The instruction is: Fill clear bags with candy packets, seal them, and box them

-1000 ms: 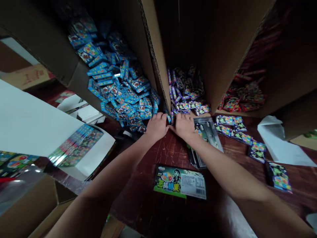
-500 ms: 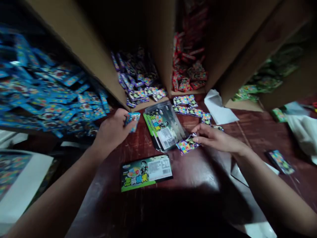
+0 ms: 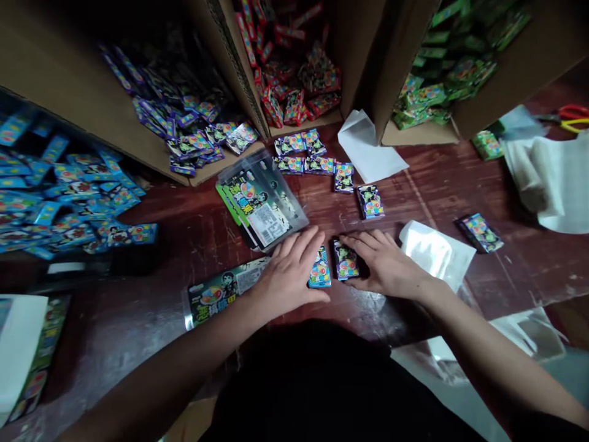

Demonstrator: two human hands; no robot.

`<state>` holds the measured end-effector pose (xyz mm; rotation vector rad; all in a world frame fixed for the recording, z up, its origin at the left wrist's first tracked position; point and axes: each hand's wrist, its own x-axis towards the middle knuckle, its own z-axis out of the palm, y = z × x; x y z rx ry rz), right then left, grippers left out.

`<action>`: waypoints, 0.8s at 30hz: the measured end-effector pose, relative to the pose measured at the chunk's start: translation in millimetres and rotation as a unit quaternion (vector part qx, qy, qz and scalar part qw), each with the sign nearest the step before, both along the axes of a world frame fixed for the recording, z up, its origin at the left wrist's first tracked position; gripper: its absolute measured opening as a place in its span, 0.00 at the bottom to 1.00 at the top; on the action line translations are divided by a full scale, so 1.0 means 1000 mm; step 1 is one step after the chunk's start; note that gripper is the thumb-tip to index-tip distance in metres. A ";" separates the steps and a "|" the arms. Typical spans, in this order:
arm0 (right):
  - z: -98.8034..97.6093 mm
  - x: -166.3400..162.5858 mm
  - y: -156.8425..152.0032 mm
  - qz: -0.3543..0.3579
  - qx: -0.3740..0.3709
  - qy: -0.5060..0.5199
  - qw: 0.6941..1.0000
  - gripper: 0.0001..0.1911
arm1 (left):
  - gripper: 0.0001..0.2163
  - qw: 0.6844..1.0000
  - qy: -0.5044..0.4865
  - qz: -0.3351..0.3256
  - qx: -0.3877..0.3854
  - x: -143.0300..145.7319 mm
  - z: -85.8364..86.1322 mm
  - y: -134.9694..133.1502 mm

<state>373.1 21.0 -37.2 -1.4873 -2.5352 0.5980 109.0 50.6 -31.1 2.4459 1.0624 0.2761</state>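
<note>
Here, bare tabletop (image 3: 330, 248) between facing edges: blue packet (image 3: 321, 273) against left hand (image 3: 289, 265), purple packet (image 3: 346, 263) against right hand (image 3: 384, 263), each grip unclear.

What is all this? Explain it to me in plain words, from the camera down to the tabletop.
There's no machine here: these are a person's own bare hands, seen from a camera on their head looking forward and down. The left hand lies partly over a small blue packet; the right hand touches a purple packet. Whether either grips firmly, I can't tell. Both packets are at the dark red table, with printed packs and white sheets around. Farther off, open cardboard boxes hold purple, red and green packets; a blue pile lies at the left.
</note>
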 end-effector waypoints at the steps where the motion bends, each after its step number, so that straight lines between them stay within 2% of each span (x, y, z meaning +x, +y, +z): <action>1: -0.001 0.000 -0.002 -0.016 0.010 0.012 1.000 0.43 | 0.50 1.000 0.019 -0.017 0.003 0.000 0.000 -0.001; 4: -0.001 0.001 -0.005 -0.042 0.021 0.035 0.998 0.43 | 0.47 0.999 0.042 -0.021 -0.014 0.004 -0.002 -0.003; 9: -0.005 -0.002 -0.002 0.007 -0.003 0.016 1.000 0.42 | 0.47 0.999 0.021 -0.017 -0.018 0.013 -0.009 -0.007; 14: -0.010 -0.009 0.005 0.034 -0.008 0.008 0.999 0.51 | 0.54 0.999 0.029 -0.014 -0.034 0.018 -0.013 -0.010; 17: -0.010 -0.012 0.006 0.038 0.001 0.008 0.999 0.47 | 0.61 0.999 0.028 -0.019 -0.028 0.017 -0.007 -0.013; 20: -0.008 -0.011 0.003 0.039 0.004 0.013 0.999 0.44 | 0.65 0.999 0.032 -0.022 0.002 -0.010 0.009 -0.020; 24: -0.009 -0.012 -0.005 0.003 0.016 0.026 1.000 0.41 | 0.60 0.990 0.107 0.077 0.047 -0.081 0.019 -0.036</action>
